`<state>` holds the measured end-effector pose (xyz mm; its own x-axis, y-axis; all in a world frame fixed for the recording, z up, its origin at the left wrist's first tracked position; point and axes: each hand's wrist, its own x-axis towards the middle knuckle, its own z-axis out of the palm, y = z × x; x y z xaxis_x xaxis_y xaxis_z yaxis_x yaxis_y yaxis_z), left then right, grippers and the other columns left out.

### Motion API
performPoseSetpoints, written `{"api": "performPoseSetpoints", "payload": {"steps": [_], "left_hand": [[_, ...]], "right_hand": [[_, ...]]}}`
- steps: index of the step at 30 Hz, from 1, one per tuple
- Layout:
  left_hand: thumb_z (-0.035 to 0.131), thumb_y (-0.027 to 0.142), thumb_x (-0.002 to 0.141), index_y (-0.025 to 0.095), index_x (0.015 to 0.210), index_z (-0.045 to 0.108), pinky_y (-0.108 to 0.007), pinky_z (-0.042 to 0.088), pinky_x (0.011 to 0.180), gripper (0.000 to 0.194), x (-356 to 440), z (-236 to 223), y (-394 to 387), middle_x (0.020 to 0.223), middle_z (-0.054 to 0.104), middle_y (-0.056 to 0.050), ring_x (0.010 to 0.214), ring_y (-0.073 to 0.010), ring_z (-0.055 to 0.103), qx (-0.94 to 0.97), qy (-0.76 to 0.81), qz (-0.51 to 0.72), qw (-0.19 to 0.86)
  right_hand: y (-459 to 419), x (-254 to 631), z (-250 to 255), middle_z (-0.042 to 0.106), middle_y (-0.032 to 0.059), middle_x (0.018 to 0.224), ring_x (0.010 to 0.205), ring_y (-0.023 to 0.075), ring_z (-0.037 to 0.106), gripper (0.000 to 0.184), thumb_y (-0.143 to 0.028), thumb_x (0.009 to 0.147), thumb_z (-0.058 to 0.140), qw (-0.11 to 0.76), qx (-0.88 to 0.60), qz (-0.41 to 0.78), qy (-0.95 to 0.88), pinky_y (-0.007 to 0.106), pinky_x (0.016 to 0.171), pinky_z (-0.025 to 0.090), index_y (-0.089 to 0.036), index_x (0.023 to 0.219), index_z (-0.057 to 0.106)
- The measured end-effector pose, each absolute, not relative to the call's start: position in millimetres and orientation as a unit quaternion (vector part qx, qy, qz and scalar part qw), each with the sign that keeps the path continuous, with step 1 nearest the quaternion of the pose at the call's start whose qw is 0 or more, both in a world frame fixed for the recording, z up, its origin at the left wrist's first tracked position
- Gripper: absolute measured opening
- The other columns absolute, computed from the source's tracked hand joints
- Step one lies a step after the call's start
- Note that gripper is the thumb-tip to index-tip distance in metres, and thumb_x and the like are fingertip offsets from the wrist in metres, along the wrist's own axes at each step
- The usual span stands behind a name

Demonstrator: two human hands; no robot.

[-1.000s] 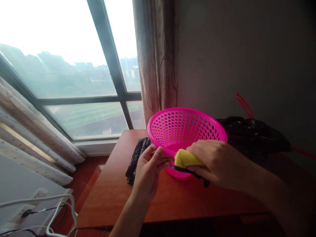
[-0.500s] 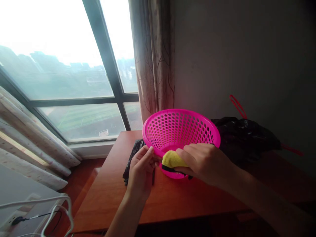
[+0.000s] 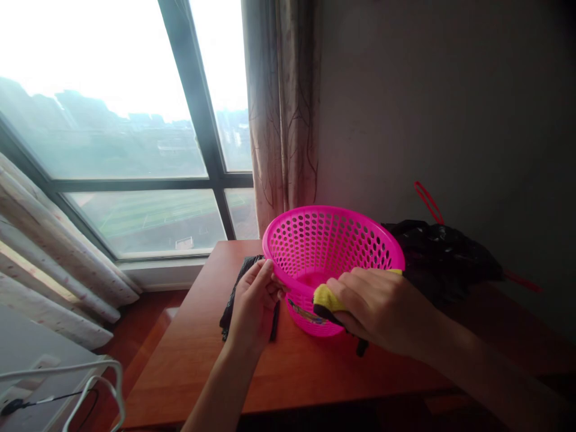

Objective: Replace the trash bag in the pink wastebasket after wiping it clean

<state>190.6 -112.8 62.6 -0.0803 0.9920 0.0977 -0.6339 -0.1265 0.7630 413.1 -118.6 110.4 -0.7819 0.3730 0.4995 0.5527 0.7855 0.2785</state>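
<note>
We have a pink basket (image 3: 266,240) in front of us, at the table (image 3: 189,372), with its wide top up and leaning a bit our way. Our left hand (image 3: 254,300) pinches the basket's near edge, on the left, between thumb and fingers. Our right hand (image 3: 378,306) is wrapped tight around a yellow and black cloth (image 3: 326,297), at the front edge of the basket, to the right of our left hand. We can see a small picture strip (image 3: 306,312) on the basket's front, but it is too small to read. Folded black plastic (image 3: 234,294) lies on the table, partly behind our left hand. To the right of the basket is a shiny black bag (image 3: 450,255) with a red loop (image 3: 427,201) sticking up. Past the table we see a curtain (image 3: 288,108) and a big, bright window (image 3: 135,138).
</note>
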Motion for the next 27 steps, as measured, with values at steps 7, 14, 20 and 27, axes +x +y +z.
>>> {"api": "performPoseSetpoints", "payload": {"steps": [7, 14, 20, 27], "left_hand": [[0.068, 0.031, 0.087, 0.014, 0.084, 0.063, -0.015, 0.044, 0.052, 0.018, 197, 65, -106, 0.066, 0.059, 0.002, 0.054, -0.0052, 0.052, 0.334, 0.295, 0.691, 0.569], [0.072, 0.034, 0.083, 0.014, 0.08, 0.061, -0.015, 0.044, 0.051, 0.023, 197, 67, -108, 0.063, 0.057, 0.003, 0.054, -0.0061, 0.052, 0.323, 0.29, 0.687, 0.583], [0.074, 0.027, 0.082, 0.014, 0.088, 0.062, -0.014, 0.046, 0.054, 0.018, 207, 68, -125, 0.076, 0.061, 0.0, 0.061, -0.0064, 0.055, 0.328, 0.313, 0.668, 0.59], [0.076, 0.019, 0.077, 0.012, 0.075, 0.06, -0.011, 0.039, 0.045, 0.017, 193, 70, -110, 0.06, 0.056, 0.003, 0.049, -0.0034, 0.047, 0.306, 0.287, 0.666, 0.617]], "right_hand": [[-125, 392, 106, 0.059, 0.002, 0.072, 0.061, 0.0157, 0.052, 0.019, -0.033, 0.096, 0.05, 0.228, -0.292, -0.247, -0.895, 0.031, 0.055, 0.027, -0.015, 0.098, 0.057], [-126, 372, 107, 0.058, 0.0009, 0.068, 0.059, 0.015, 0.051, 0.022, -0.035, 0.099, 0.048, 0.238, -0.325, -0.242, -0.883, 0.032, 0.055, 0.021, -0.017, 0.087, 0.053], [-127, 367, 107, 0.057, 0.0003, 0.067, 0.057, 0.016, 0.052, 0.025, -0.041, 0.097, 0.052, 0.23, -0.348, -0.236, -0.878, 0.032, 0.054, 0.02, -0.018, 0.087, 0.052], [-123, 381, 108, 0.059, 0.0005, 0.07, 0.059, 0.0153, 0.054, 0.029, -0.047, 0.095, 0.052, 0.236, -0.324, -0.202, -0.894, 0.031, 0.054, 0.022, -0.018, 0.09, 0.054]]}}
